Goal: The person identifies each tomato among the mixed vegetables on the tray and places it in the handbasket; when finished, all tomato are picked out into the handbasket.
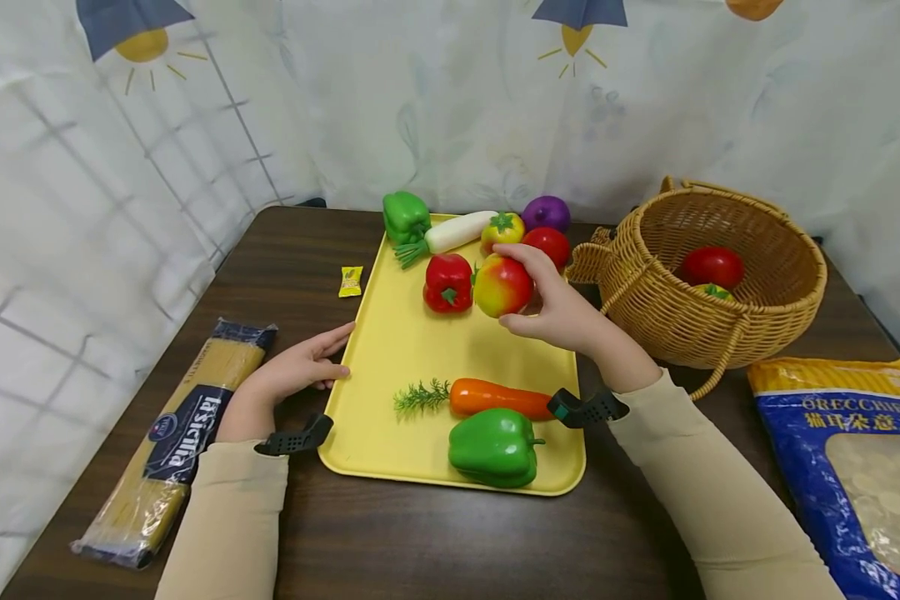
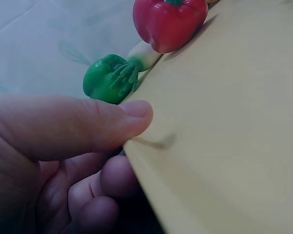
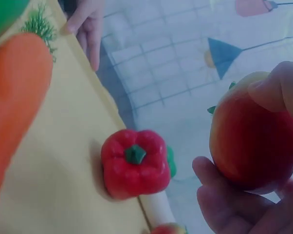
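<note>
My right hand (image 1: 551, 308) holds a red-and-yellow tomato (image 1: 502, 286) with green leaves above the yellow tray (image 1: 397, 350); thumb and fingers wrap its sides in the right wrist view. At the tray's left rim is my left hand (image 1: 292, 367), its thumb on the edge and curled fingers below it in the left wrist view. A red bell pepper (image 1: 447, 283) sits just left of the held tomato. Nearer me on the tray lie a carrot (image 1: 498, 398) and a green bell pepper (image 1: 495, 447).
Along the tray's far end are another green pepper (image 1: 406, 218), a white radish (image 1: 461, 232), a yellow-red tomato (image 1: 503, 232), a red tomato (image 1: 547, 244) and a purple onion (image 1: 546, 214). A wicker basket (image 1: 667, 308) holds produce. Spaghetti (image 1: 187, 433), a yellow packet (image 1: 351, 282) and an orecchiette bag (image 1: 855, 467) flank the tray.
</note>
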`<state>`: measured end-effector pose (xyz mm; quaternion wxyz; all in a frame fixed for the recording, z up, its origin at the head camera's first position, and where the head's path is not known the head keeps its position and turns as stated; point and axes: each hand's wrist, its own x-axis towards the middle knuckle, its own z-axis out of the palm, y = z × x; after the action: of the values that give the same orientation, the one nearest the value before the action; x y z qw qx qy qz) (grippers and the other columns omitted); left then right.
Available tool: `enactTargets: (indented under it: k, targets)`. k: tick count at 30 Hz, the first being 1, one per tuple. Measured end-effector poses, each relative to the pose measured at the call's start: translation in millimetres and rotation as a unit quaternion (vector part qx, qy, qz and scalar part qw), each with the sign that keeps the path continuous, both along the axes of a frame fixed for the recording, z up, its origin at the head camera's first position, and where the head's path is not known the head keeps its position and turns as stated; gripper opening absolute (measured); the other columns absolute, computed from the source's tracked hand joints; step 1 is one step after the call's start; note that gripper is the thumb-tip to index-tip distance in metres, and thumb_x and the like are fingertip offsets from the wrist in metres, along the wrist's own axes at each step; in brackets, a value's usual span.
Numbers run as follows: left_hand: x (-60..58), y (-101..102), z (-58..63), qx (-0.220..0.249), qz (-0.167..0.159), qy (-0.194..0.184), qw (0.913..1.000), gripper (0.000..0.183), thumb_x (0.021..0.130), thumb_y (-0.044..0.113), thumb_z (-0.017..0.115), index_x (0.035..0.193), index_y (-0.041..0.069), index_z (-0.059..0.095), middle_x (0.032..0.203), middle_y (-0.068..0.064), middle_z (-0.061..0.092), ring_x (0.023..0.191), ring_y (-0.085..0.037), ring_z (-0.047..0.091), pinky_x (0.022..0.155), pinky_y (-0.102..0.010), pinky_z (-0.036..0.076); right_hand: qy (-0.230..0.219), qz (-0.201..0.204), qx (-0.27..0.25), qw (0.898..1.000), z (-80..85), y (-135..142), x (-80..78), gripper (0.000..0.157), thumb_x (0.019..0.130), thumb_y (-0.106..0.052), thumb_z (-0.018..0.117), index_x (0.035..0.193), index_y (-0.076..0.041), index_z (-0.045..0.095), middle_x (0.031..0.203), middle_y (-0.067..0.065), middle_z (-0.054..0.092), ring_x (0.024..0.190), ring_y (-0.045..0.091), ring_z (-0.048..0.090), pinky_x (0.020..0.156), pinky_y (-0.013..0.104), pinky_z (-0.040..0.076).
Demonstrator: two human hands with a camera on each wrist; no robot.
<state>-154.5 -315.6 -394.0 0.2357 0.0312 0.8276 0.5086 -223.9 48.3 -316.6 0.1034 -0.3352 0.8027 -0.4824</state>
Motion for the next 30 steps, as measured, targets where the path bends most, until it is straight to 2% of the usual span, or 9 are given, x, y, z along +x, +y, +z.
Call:
enactTargets:
  k: [3, 7, 10, 13, 15, 18, 22, 26, 30]
  targets:
    - [0.1, 0.0, -0.1, 0.001, 0.002, 0.001, 1.0, 0.075, 0.089, 0.017, 0.056, 0.148, 0.017, 0.009, 0.151, -0.011, 0.015, 0.065, -0.013, 0.051, 0.06, -0.026, 0.042, -0.013, 0.013, -0.018, 1.0, -1.4, 3.6, 7.3, 0.072, 0.076, -0.004, 0.066, 0.135, -0.017, 0.026, 0.14, 0.005, 0.02, 0.115, 0.024, 0.039, 0.081, 0.038, 0.049]
    - [0.3, 0.0, -0.5, 0.002, 0.005, 0.0, 1.0, 0.076, 0.089, 0.017, 0.057, 0.148, 0.017, 0.009, 0.151, -0.011, 0.016, 0.065, -0.013, 0.051, 0.06, -0.026, 0.042, -0.04, 0.027, -0.042, 0.998, -4.5, 6.5, 14.0, 0.073, 0.076, 0.0, 0.065, 0.132, -0.014, 0.021, 0.136, 0.008, 0.026, 0.115, 0.025, 0.04, 0.089, 0.04, 0.045]
    - [0.8, -0.1, -0.9, 0.002, 0.005, -0.001, 1.0, 0.076, 0.089, 0.016, 0.057, 0.148, 0.017, 0.009, 0.151, -0.011, 0.015, 0.065, -0.013, 0.051, 0.06, -0.026, 0.042, -0.041, 0.029, -0.053, 0.997, -6.0, 8.1, 18.3, 0.068, 0.077, -0.001, 0.064, 0.129, -0.011, 0.021, 0.14, 0.008, 0.024, 0.118, 0.026, 0.039, 0.094, 0.042, 0.042]
    - [1.0, 0.0, -1.1, 0.001, 0.005, -0.001, 1.0, 0.075, 0.089, 0.016, 0.056, 0.148, 0.017, 0.009, 0.151, -0.012, 0.015, 0.066, -0.013, 0.051, 0.061, -0.026, 0.043, -0.037, 0.025, -0.073, 0.996, -7.3, 9.0, 22.2, 0.062, 0.078, 0.0, 0.064, 0.124, -0.007, 0.023, 0.143, 0.008, 0.023, 0.117, 0.027, 0.04, 0.091, 0.037, 0.044]
    - [0.7, 0.3, -0.8, 0.0, 0.005, -0.001, 1.0, 0.075, 0.089, 0.017, 0.056, 0.148, 0.017, 0.009, 0.151, -0.011, 0.015, 0.067, -0.013, 0.051, 0.061, -0.026, 0.043, -0.036, 0.022, -0.095, 0.995, -8.5, 9.5, 24.0, 0.063, 0.077, 0.002, 0.065, 0.123, -0.006, 0.023, 0.142, 0.009, 0.026, 0.116, 0.026, 0.041, 0.089, 0.03, 0.045]
    - [-0.9, 1.0, -0.8, 0.001, 0.003, 0.0, 1.0, 0.075, 0.089, 0.016, 0.056, 0.148, 0.018, 0.009, 0.151, -0.011, 0.015, 0.066, -0.013, 0.051, 0.061, -0.026, 0.043, -0.026, 0.022, -0.128, 0.991, -10.7, 11.3, 24.4, 0.076, 0.074, 0.004, 0.066, 0.132, -0.01, 0.02, 0.14, 0.009, 0.03, 0.115, 0.022, 0.042, 0.087, 0.022, 0.045]
    - [-1.8, 1.6, -0.5, -0.001, 0.006, 0.0, 1.0, 0.075, 0.089, 0.016, 0.056, 0.148, 0.018, 0.01, 0.151, -0.01, 0.016, 0.065, -0.013, 0.05, 0.06, -0.025, 0.042, 0.008, 0.029, -0.163, 0.986, -13.5, 14.5, 23.2, 0.093, 0.072, -0.001, 0.072, 0.143, -0.013, 0.014, 0.14, 0.01, 0.032, 0.123, 0.016, 0.038, 0.098, 0.019, 0.037]
    - [-0.7, 1.2, -0.4, -0.004, 0.007, 0.0, 1.0, 0.076, 0.089, 0.016, 0.057, 0.148, 0.017, 0.009, 0.151, -0.011, 0.016, 0.064, -0.013, 0.049, 0.06, -0.025, 0.042, 0.038, 0.016, -0.208, 0.977, -13.6, 18.2, 23.1, 0.088, 0.07, -0.002, 0.075, 0.14, -0.006, 0.022, 0.141, 0.009, 0.032, 0.125, 0.015, 0.035, 0.102, 0.02, 0.032]
    - [0.4, 0.5, -0.6, -0.008, 0.008, 0.001, 0.9999, 0.076, 0.089, 0.018, 0.057, 0.148, 0.017, 0.01, 0.151, -0.011, 0.016, 0.065, -0.014, 0.049, 0.06, -0.025, 0.042, 0.04, 0.004, -0.257, 0.966, -9.6, 22.4, 23.6, 0.084, 0.067, 0.011, 0.071, 0.135, -0.005, 0.025, 0.14, 0.009, 0.031, 0.123, 0.019, 0.036, 0.1, 0.021, 0.034]
